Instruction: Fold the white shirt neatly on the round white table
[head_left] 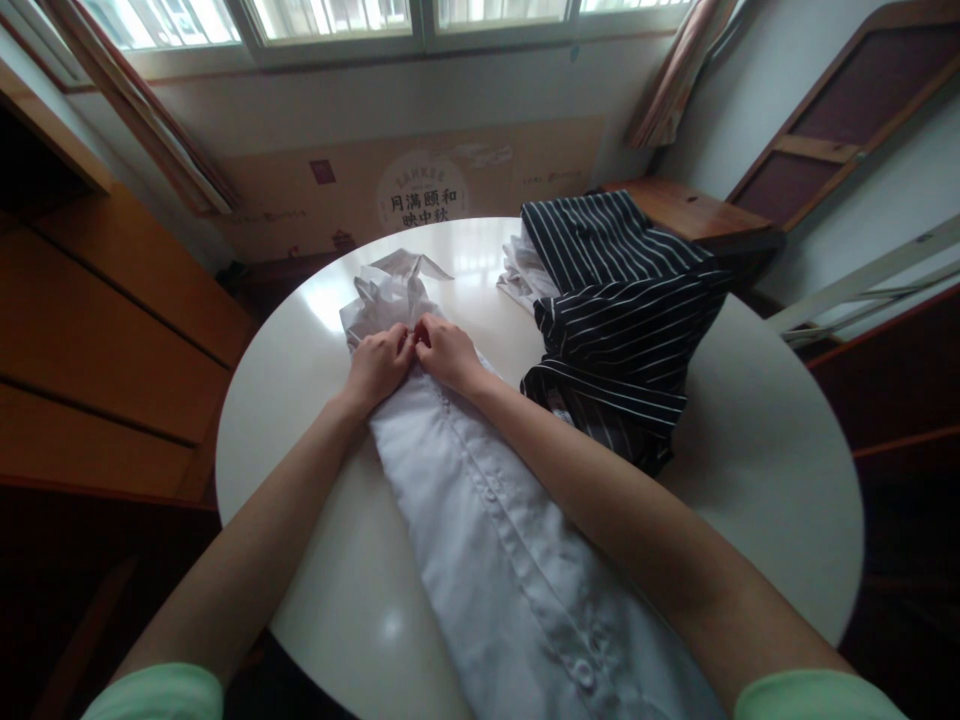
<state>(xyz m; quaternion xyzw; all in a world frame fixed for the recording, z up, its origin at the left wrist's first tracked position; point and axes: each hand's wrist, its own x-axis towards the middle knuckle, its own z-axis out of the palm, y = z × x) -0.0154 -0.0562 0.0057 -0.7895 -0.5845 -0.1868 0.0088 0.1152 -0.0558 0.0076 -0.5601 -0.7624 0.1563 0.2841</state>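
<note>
Round white tabletop [772, 480] near window [337, 22]; white shirt [431, 485] stretched along it, beside black striped clothes [622, 335]. Left hand [382, 362], right hand [448, 352] pinch cloth toward shirt's far end. Best keep button strip [491, 494] flat, edges aligned.

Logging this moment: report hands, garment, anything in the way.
Left hand, right hand: close together on white garment. Garment on table, buttons up. Striped clothing to the right, not blocking hands.

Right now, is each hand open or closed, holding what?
Left hand: grip closed, pinching the white button-front shirt.
Right hand: grip closed, pinching the same shirt.
</note>
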